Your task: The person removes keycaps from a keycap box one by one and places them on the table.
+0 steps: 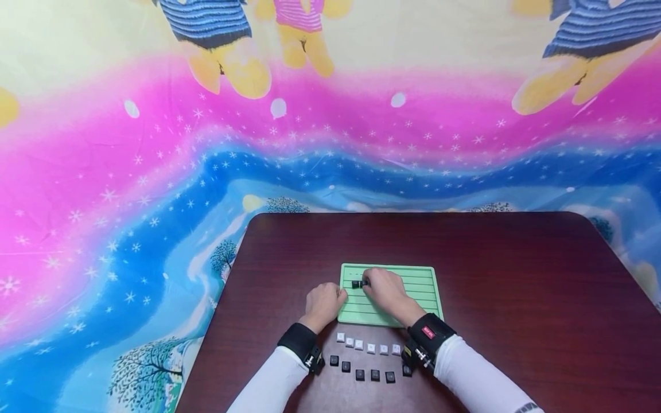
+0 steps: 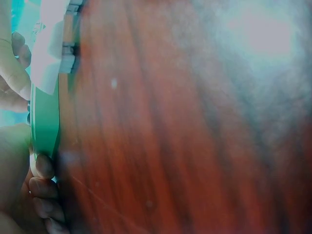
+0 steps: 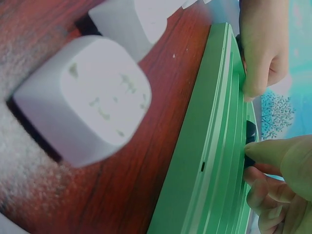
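A light green ridged tray [image 1: 384, 318] lies on the table. My left hand [image 1: 324, 301] grips its left edge, with curled fingers [image 2: 45, 187] along the side wall in the left wrist view. Reaching over the tray from the right, my right hand [image 1: 387, 289] pinches a small black keycap [image 3: 250, 158] between thumb and fingers. Just left of those fingertips, another black keycap [image 1: 355, 284] sits in one of the upper grooves, close beside the pinched one. The palm and wrist hide part of the tray's middle.
In front of the tray stands a row of several white keycaps [image 1: 371, 348]. Nearer to me is a looser row of several black keycaps [image 1: 374, 376], one partly behind the right wrist camera. The dark red-brown table [image 1: 516, 287] ends at a patterned cloth backdrop [image 1: 330, 137].
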Demonstrator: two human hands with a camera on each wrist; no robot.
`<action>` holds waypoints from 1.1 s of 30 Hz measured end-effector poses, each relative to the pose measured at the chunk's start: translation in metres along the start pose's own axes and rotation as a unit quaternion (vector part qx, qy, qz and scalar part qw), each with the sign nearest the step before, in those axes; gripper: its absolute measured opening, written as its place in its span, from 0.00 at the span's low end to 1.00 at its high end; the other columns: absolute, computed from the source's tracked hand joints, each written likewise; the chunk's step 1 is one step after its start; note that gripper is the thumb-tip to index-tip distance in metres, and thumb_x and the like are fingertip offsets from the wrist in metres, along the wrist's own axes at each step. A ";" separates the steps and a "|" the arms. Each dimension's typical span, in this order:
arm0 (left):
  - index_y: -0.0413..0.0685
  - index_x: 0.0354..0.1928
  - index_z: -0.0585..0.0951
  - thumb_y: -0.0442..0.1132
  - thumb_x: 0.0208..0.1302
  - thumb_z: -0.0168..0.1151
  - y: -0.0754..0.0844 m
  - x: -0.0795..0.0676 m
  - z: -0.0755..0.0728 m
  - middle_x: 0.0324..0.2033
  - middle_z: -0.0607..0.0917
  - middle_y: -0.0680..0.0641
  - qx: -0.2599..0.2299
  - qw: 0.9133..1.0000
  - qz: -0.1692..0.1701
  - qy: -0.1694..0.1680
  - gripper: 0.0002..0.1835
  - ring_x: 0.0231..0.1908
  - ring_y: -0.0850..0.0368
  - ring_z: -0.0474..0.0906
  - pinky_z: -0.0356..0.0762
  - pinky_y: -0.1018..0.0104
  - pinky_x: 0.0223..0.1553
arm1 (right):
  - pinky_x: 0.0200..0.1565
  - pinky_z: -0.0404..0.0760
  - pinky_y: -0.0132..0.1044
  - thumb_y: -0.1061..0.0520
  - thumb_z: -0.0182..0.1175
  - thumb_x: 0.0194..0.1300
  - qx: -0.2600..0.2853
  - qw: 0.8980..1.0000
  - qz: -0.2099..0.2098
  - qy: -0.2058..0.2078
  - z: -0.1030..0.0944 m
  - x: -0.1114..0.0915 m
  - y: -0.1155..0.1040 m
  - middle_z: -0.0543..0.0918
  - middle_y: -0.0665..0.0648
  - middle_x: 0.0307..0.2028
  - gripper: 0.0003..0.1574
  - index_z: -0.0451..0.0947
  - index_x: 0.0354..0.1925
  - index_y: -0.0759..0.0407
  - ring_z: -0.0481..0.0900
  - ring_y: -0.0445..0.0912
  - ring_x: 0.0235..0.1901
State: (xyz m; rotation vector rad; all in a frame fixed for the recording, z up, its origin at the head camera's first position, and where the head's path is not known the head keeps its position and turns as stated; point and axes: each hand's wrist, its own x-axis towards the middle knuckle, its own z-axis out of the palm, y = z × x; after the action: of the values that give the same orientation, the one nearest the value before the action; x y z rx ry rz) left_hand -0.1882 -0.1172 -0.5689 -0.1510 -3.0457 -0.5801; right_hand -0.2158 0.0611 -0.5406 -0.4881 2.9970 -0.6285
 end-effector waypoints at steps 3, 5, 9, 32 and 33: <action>0.57 0.10 0.58 0.46 0.68 0.53 0.000 0.000 0.000 0.10 0.54 0.58 0.001 1.000 -0.003 -0.003 0.28 0.12 0.61 0.52 0.52 0.67 0.17 | 0.25 0.71 0.34 0.58 0.69 0.60 -0.001 1.000 0.002 -0.005 -0.001 0.000 0.000 0.87 0.50 0.32 0.04 0.86 0.36 0.51 0.75 0.39 0.25; 0.57 0.10 0.58 0.47 0.68 0.53 0.000 0.000 0.001 0.11 0.54 0.58 0.002 1.000 -0.006 -0.004 0.27 0.12 0.61 0.53 0.52 0.67 0.17 | 0.25 0.72 0.34 0.57 0.69 0.59 -0.003 1.000 0.002 -0.006 -0.002 -0.001 0.000 0.87 0.49 0.31 0.04 0.86 0.35 0.51 0.75 0.39 0.25; 0.56 0.09 0.58 0.46 0.67 0.53 0.001 0.001 0.001 0.10 0.54 0.58 -0.001 1.000 -0.008 -0.005 0.28 0.12 0.61 0.53 0.52 0.67 0.16 | 0.25 0.72 0.34 0.57 0.69 0.58 -0.005 1.000 0.001 0.000 -0.005 -0.003 0.002 0.86 0.48 0.30 0.03 0.85 0.34 0.50 0.76 0.39 0.25; 0.57 0.09 0.57 0.45 0.66 0.53 0.001 0.001 0.001 0.11 0.54 0.58 -0.002 1.000 -0.005 -0.002 0.27 0.13 0.61 0.54 0.54 0.66 0.17 | 0.25 0.76 0.37 0.55 0.71 0.57 -0.030 0.999 -0.013 0.022 -0.031 -0.031 0.002 0.88 0.50 0.35 0.08 0.87 0.37 0.50 0.84 0.43 0.32; 0.57 0.09 0.57 0.45 0.65 0.53 0.001 0.001 0.001 0.11 0.54 0.58 -0.003 1.000 -0.004 -0.001 0.27 0.13 0.61 0.54 0.54 0.66 0.17 | 0.25 0.76 0.37 0.55 0.71 0.57 -0.032 0.999 -0.013 0.021 -0.032 -0.033 0.002 0.88 0.50 0.35 0.08 0.86 0.37 0.50 0.84 0.43 0.32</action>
State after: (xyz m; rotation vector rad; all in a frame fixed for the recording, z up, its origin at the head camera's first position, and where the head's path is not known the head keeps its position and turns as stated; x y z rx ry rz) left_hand -0.1891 -0.1163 -0.5694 -0.1401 -3.0479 -0.5906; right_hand -0.1888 0.0854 -0.5128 -0.5254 3.0637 -0.5527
